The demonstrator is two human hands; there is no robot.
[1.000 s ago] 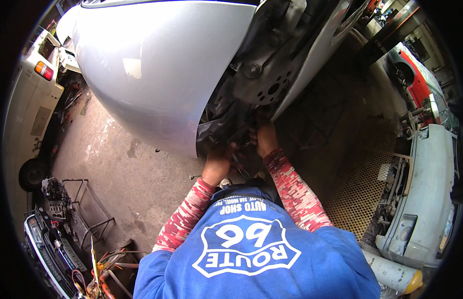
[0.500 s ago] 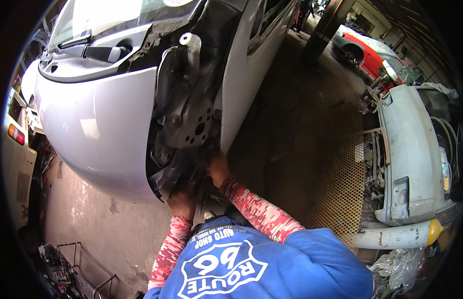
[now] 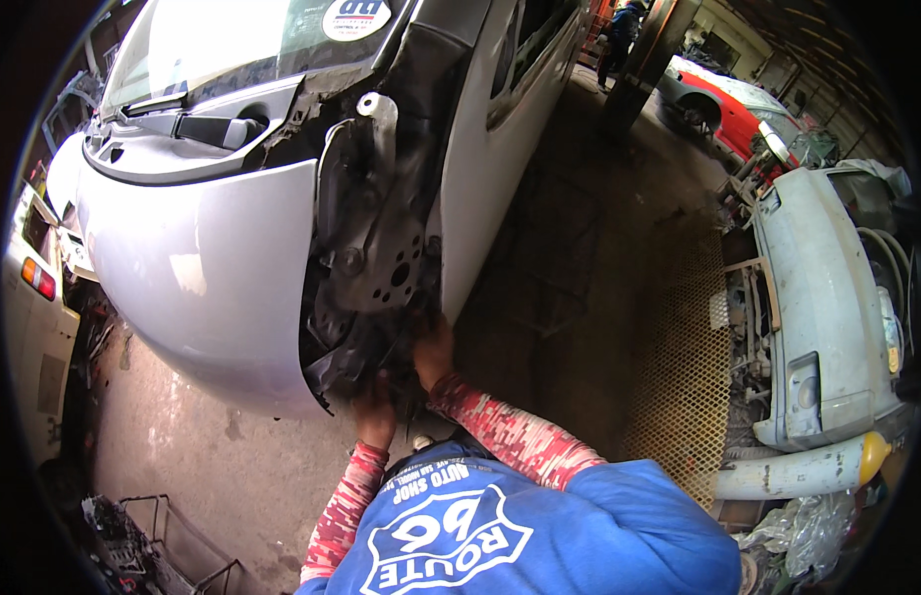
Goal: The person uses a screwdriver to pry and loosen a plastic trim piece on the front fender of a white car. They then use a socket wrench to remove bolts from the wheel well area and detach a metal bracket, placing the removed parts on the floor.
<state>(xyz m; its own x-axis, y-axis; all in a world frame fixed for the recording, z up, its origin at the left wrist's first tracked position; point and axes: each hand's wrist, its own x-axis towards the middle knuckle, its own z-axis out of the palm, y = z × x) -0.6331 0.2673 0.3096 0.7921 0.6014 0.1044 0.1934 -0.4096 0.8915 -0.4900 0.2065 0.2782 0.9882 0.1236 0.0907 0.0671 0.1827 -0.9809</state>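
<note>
- Here we are at the front corner of a silver car (image 3: 203,268), and both bare hands are up at the dark gap beside its big front panel.
- The left hand (image 3: 374,415) reaches up from below, fingertips just beside a dark part (image 3: 349,359) low in that gap; touching or not, I can't tell.
- The right hand (image 3: 434,355) is higher and further right, its fingers lost in shadow under a metal plate (image 3: 381,260) pierced with round holes.
- The grip? Can't call it on either side: those fingers are too dark and too hidden to say whether they clasp anything.
- Good form here, I'd judge, means one hand steadying while the other feels about, slow and light, because sight helps little in that gloom.
- A lamp aimed into the gap would serve well, and knuckles should stay clear of the panel's edge, which could scrape.
- Now the lettering! A round white sticker (image 3: 355,18) on the windshield carries dark and red print, most of it tiny.
- And the blue shirt (image 3: 619,535) shows a white shield outline with bold letters and figures, smaller white lines above, all upside down from this angle.
</note>
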